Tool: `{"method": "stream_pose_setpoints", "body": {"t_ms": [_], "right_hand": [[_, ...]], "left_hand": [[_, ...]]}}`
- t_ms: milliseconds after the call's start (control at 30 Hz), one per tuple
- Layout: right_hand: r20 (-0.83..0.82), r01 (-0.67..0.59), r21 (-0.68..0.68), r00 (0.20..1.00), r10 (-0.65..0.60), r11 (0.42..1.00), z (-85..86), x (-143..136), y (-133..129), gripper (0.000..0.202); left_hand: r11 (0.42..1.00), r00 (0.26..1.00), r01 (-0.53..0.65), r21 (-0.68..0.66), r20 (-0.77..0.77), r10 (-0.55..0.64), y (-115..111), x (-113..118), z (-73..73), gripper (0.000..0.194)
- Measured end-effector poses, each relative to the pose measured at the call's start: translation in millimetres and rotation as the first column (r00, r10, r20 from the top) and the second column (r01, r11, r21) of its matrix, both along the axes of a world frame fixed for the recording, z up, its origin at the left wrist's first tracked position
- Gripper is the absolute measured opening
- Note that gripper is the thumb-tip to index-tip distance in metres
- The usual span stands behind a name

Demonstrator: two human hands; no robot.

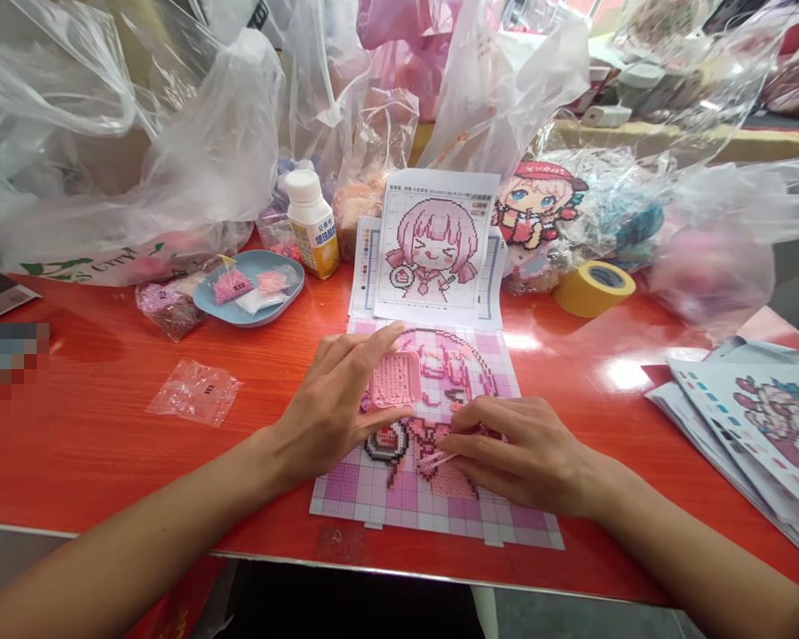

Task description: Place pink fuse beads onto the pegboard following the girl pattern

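A pegboard (346,493) over a pink and white checked sheet bears a partly beaded figure in pink, brown and black. My left hand (333,399) holds a small pink bead tray (396,380) between thumb and fingers above the board's upper left. Low over the figure's middle, my right hand (519,448) has its fingers pinched on pale pink tweezers (436,460), whose tips point left. Behind the board stands a printed pattern sheet (432,244) showing a pink-haired character.
A blue dish (249,306) with bead bags, a bottle (312,226) and an empty bag (196,390) lie left. Yellow tape (594,288) and printed sheets (752,426) are right. Plastic bags (213,133) line the back.
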State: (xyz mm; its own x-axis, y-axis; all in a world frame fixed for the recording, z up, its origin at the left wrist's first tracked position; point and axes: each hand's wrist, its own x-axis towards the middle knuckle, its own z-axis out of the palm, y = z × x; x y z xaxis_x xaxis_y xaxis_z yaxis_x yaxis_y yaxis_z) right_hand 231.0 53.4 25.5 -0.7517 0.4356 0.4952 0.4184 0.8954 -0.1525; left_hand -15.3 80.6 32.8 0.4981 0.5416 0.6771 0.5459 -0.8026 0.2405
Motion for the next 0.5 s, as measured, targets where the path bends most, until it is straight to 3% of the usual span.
{"method": "stream_pose_setpoints", "body": {"t_ms": [167,333,500], "right_hand": [[-0.091,0.039,0.007,0.995,-0.038,0.999,0.2,0.2,-1.5,0.013],[-0.242,0.238,0.094,0.947,-0.21,0.967,3.8,-0.6,-1.9,0.023],[-0.23,0.311,0.123,0.933,-0.278,0.942,2.8,-2.7,-0.2,0.023]], "left_hand": [[1.0,1.0,0.01,0.011,0.005,-0.01,-0.5,0.1,0.7,0.081],[0.996,0.996,0.087,0.022,-0.006,-0.087,0.1,0.8,0.5,0.081],[0.983,0.983,0.182,0.003,-0.008,-0.182,0.4,0.6,-1.8,0.081]]}}
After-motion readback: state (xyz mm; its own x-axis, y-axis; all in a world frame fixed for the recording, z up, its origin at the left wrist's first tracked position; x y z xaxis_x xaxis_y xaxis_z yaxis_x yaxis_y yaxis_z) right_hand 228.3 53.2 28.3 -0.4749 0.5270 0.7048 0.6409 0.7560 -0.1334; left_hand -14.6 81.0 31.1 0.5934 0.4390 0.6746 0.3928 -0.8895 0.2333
